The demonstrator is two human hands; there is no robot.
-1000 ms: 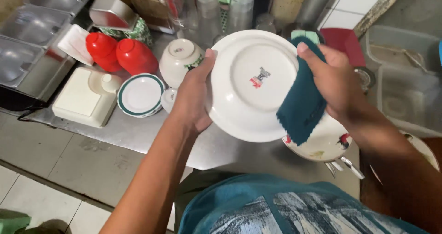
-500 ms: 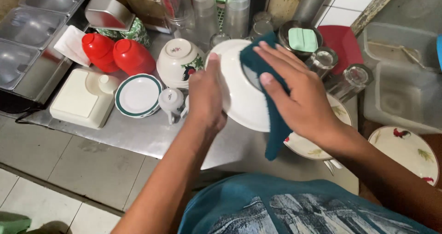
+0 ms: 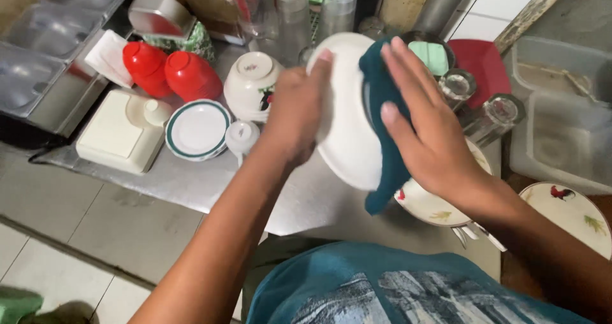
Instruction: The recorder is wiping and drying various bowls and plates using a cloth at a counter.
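Note:
My left hand (image 3: 294, 110) grips the left rim of a white plate (image 3: 344, 129), which is held up on edge over the metal counter (image 3: 191, 184). My right hand (image 3: 424, 126) presses a dark teal cloth (image 3: 382, 145) flat against the plate's right side, fingers spread over it. The cloth hangs down below the plate's lower edge. A rooster-patterned plate (image 3: 427, 206) lies on the counter just under my right wrist.
Left of the plate sit a white bowl (image 3: 252, 85), a green-rimmed saucer (image 3: 197, 129), a small white cup (image 3: 242, 136), two red bowls (image 3: 169, 72) and a cream box (image 3: 118, 139). Glasses (image 3: 491, 117), a red plate (image 3: 481, 63) and a grey tub (image 3: 561, 126) stand right.
The plate has turned from facing me to edge-on. My right hand with the cloth has slid from the plate's right rim across its surface, and both hands shifted slightly left.

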